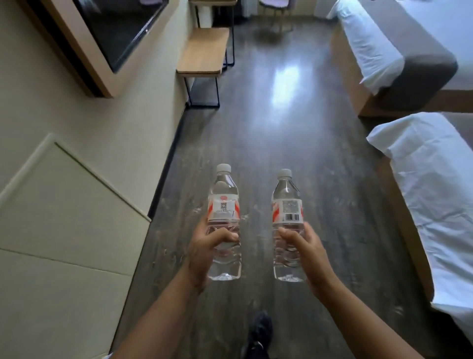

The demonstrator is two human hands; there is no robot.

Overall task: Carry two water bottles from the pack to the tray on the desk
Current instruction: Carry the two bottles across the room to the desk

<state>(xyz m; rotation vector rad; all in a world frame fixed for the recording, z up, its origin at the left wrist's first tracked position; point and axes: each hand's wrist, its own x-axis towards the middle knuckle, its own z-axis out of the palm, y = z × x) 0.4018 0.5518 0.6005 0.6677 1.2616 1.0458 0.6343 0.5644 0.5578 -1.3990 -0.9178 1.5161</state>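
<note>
Two clear water bottles with white caps and red-and-white labels are held upright above the dark floor. My left hand (pixel 204 252) grips the lower half of the left bottle (pixel 224 205). My right hand (pixel 308 252) grips the lower half of the right bottle (pixel 288 205), whose barcode faces me. The bottles stand apart, side by side at the same height. Neither the pack nor the tray is in view.
A low wooden bench (pixel 203 52) stands against the left wall, beyond it a desk edge (pixel 212 2) and a chair (pixel 273 5). Two white beds (pixel 435 205) line the right side. A wall-mounted screen (pixel 112 33) hangs at upper left. My dark shoe (pixel 258 330) is below.
</note>
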